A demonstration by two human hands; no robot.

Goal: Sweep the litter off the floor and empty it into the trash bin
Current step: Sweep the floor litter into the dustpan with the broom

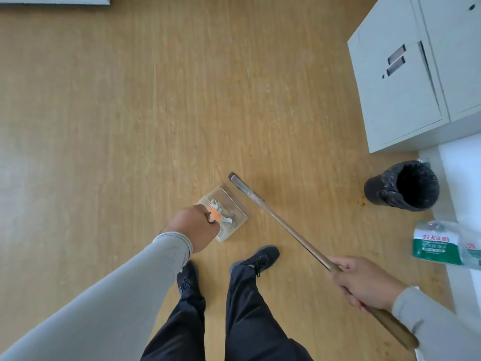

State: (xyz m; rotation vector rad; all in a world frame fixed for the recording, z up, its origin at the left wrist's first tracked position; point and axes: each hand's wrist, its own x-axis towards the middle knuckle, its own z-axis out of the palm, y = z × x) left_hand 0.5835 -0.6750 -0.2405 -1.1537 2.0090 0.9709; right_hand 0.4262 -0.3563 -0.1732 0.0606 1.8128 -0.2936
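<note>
**Dustpan loaded, broom beside it, bin off to the right**

Nearest are the person's two dark shoes (260, 259) planted on the wooden floor (104, 126). The right hand (364, 284) is wrapped around the wooden handle of the broom (286, 230), which slants forward and left so that its narrow head lies on the floor just beside the far right edge of the dustpan (231, 217). The left hand (196, 227) is curled closed at the near end of the clear dustpan, seemingly on its handle, which the fist hides. Inside the dustpan lies the litter (220, 213), white and orange scraps.

To the right, a plastic bottle (440, 243) with a green label sits at the edge of a white surface (458, 162). Further right and ahead, the black trash bin (403, 188) stands open, well apart from the dustpan, bare floor between them. Behind it a grey cabinet (406, 87) fills the far right corner. Left and ahead, the floor runs open to a pale edge at the far left corner.
</note>
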